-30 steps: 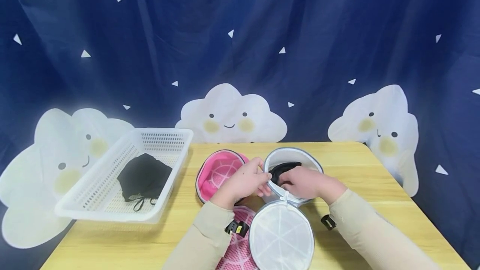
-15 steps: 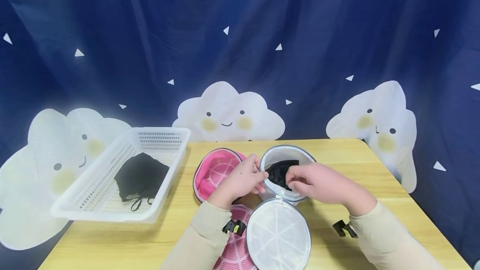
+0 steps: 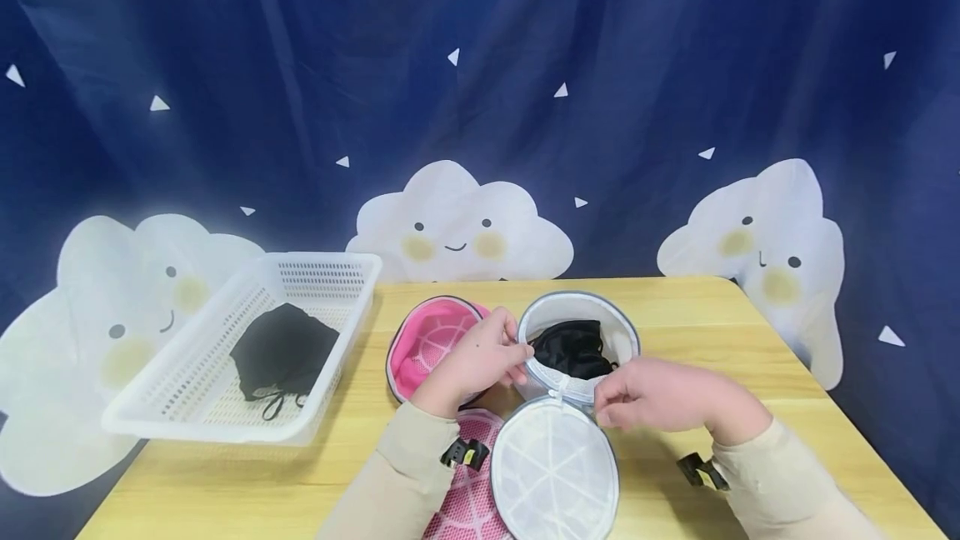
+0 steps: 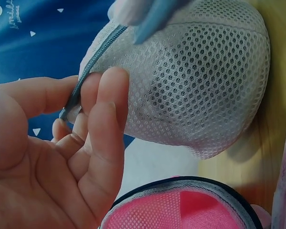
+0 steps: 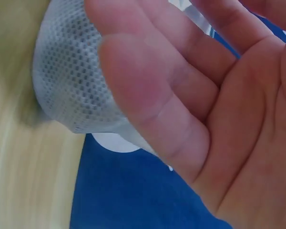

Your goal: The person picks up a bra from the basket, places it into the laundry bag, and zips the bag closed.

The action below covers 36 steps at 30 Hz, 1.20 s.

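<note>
My left hand [image 3: 480,357] pinches the zippered rim of a white mesh laundry bag [image 4: 209,76] between thumb and fingers. The bag stands upright with its round lid [image 3: 555,469] folded down towards me. Inside it lies a crumpled black garment [image 3: 573,348], its kind hard to make out. My right hand [image 3: 667,394] hovers at the bag's near right side, by the lid's hinge, with loosely bent fingers and nothing visible in them. Left of the white bag is an opened pink mesh laundry bag [image 3: 435,340], its lid [image 3: 468,482] partly under the white one.
A white perforated basket [image 3: 202,432] stands at the left of the wooden table [image 3: 750,357]. In it lies a cup-shaped black garment [image 3: 285,352] with thin cords. A dark blue curtain [image 3: 480,107] with clouds hangs behind the table.
My right hand has come out of the white bag and moved down to the right, leaving the black garment inside. My left hand keeps its hold on the rim.
</note>
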Available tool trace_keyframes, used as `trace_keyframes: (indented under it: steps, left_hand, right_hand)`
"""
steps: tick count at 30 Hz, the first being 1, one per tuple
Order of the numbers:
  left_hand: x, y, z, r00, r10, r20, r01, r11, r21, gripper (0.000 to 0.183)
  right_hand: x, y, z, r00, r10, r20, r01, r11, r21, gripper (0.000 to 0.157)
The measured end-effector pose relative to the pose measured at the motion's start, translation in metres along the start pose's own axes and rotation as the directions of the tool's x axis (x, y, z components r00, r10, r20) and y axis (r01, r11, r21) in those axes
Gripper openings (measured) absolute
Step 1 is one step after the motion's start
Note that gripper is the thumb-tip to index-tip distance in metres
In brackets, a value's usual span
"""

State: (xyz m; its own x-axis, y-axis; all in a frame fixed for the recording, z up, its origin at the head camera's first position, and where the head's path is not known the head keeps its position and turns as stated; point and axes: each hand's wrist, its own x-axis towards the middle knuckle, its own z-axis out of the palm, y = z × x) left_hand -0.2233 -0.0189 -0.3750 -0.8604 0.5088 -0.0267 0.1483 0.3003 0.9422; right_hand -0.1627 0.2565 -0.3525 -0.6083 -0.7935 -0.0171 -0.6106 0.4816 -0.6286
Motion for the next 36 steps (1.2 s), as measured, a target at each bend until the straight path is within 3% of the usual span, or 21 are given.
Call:
trace_keyframes:
  steps: [3,10,17,21,25,30,36]
  left_hand:
    - [0.001,-0.001,0.000,1.000,0.007,-0.002,-0.007,1.000,0.000,0.024]
    - [0.002,-0.002,0.001,0.999,0.019,-0.026,-0.019,1.000,-0.022,0.016]
    - [0.000,-0.003,0.001,0.999,0.032,-0.032,-0.032,1.000,0.001,0.005]
    - [-0.001,-0.005,0.001,0.999,0.036,-0.021,-0.035,0.999,0.042,0.013]
    - [0.000,-0.007,0.000,0.999,0.036,-0.015,-0.035,0.998,0.052,0.015]
    - [0.000,-0.007,-0.003,0.999,0.043,-0.015,-0.042,0.998,0.047,0.016]
    - [0.001,-0.002,-0.004,0.998,0.064,-0.011,-0.063,0.996,0.057,0.017]
  right_hand:
    - [-0.003,0.003,0.004,0.999,0.021,0.039,-0.023,0.998,0.056,0.017]
    - [-0.007,0.015,0.016,0.977,0.159,0.139,-0.182,0.968,0.175,0.013]
    - [-0.004,0.026,0.028,0.964,0.131,0.233,-0.205,0.923,0.326,0.025]
    - [-0.004,0.031,0.032,0.962,0.116,0.249,-0.208,0.900,0.384,0.031]
    - [-0.004,0.039,0.033,0.967,0.058,0.250,-0.175,0.861,0.478,0.034]
    - [-0.006,0.050,0.028,0.983,-0.061,0.174,-0.052,0.814,0.579,0.039]
    - [-0.004,0.055,0.022,0.994,-0.069,0.079,0.012,0.819,0.573,0.045]
